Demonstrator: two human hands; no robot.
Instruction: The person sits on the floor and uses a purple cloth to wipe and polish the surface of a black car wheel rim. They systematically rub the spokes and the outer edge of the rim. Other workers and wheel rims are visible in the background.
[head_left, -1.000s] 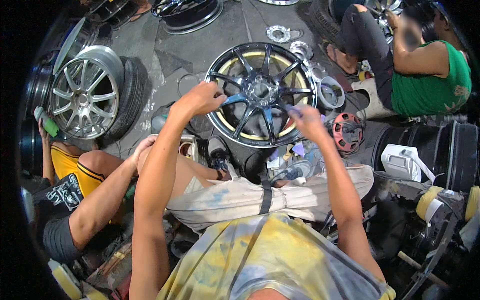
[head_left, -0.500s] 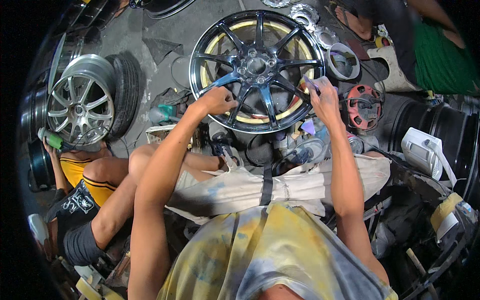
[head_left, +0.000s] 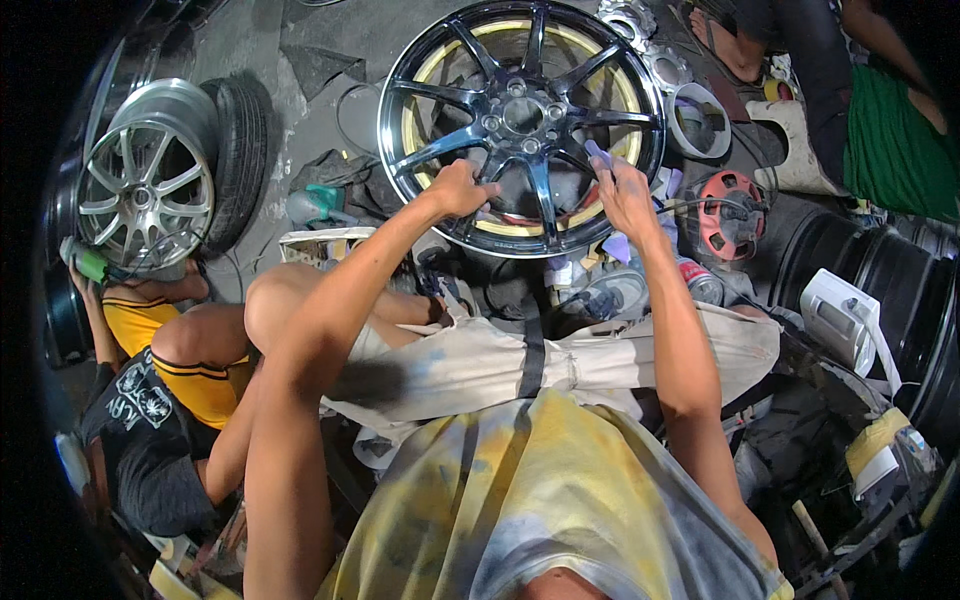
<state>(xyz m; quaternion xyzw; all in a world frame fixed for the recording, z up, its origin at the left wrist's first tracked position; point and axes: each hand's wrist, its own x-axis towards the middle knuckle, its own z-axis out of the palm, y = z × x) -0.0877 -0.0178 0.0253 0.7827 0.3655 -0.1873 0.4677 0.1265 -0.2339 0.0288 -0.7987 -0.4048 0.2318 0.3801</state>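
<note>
A dark, glossy multi-spoke car wheel (head_left: 523, 117) lies face up in front of me, with a yellow ring showing behind its spokes. My left hand (head_left: 460, 190) is closed on a spoke at the wheel's lower left, thumb stretched toward the right. At the lower right, my right hand (head_left: 627, 195) pinches a small folded purple piece (head_left: 598, 153) that looks like sandpaper, held against a spoke. Other purple scraps (head_left: 617, 246) lie just under the near rim.
A silver wheel (head_left: 145, 195) leans by a tyre (head_left: 238, 165) at left, near a person in yellow shorts (head_left: 140, 325) holding a green tool. Right are a white tub (head_left: 700, 122), a red cable reel (head_left: 730, 215) and stacked black rims (head_left: 850, 250). Another person sits at upper right.
The whole view has shifted slightly, so the wheel sits higher. My right hand has slid the purple piece inward along the wheel toward the hub. My left hand stays on the wheel.
</note>
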